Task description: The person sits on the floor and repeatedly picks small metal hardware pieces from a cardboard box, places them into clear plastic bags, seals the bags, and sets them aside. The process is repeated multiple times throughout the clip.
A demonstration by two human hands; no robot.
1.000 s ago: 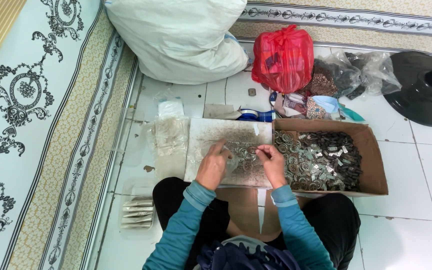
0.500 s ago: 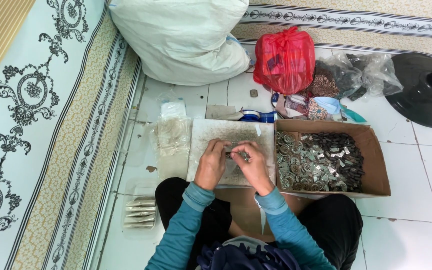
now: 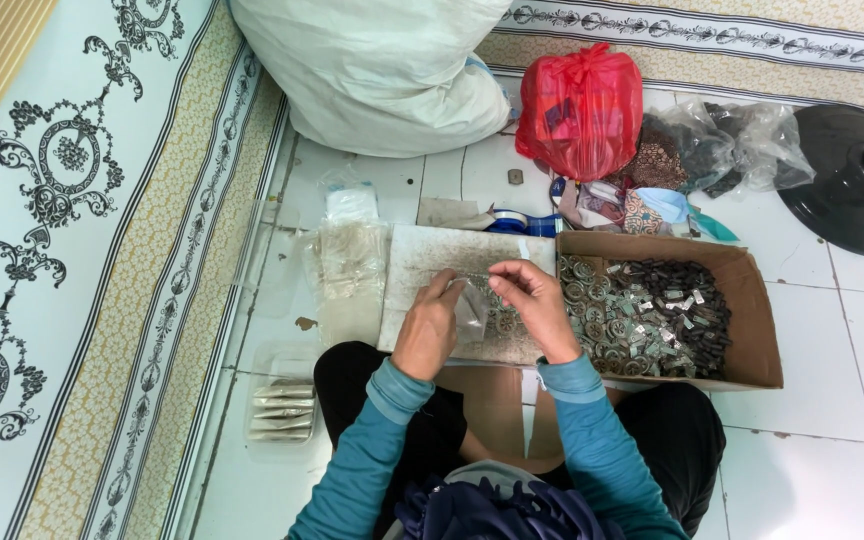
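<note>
Fingers: left hand (image 3: 429,328) and right hand (image 3: 537,303) pinch a thin clear plastic bag (image 3: 471,303).
Board: flat, speckled grey board (image 3: 432,262) beneath.
Box: brown cardboard box (image 3: 757,318) of small metal pieces.

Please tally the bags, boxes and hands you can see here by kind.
White sack: 1
Red bag: 1
Cardboard box: 1
Hands: 2, left hand, right hand
Total: 5

Head view, steeply downward (near the lap)
</note>
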